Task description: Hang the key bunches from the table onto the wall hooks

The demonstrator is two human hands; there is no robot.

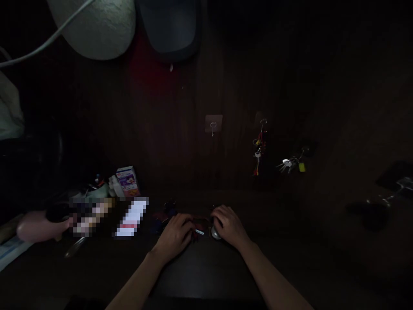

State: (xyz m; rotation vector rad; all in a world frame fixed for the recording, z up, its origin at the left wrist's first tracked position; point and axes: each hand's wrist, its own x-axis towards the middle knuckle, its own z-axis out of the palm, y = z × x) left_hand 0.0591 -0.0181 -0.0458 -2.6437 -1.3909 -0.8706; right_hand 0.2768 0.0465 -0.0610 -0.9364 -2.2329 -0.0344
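Both of my hands rest low over a dark shelf (190,275), a short gap apart. My left hand (176,234) is closed, its fingers curled at a small dark reddish bundle (201,224). A short pale metallic piece (199,232) shows by its fingertips; the grip itself is too dark to make out. My right hand (227,226) is curled over a small round silvery object (215,233), with the fingertips bent down by the bundle. Left of my left hand lies a dark clump with blue and red parts (159,221).
Keys with a yellow tag (290,164) and a keychain (258,150) hang on the dark wall. An adhesive hook (213,124) is between them and the caps (171,30). A small box (128,181), a blurred-out white item (131,218) and a pink object (41,226) stand left.
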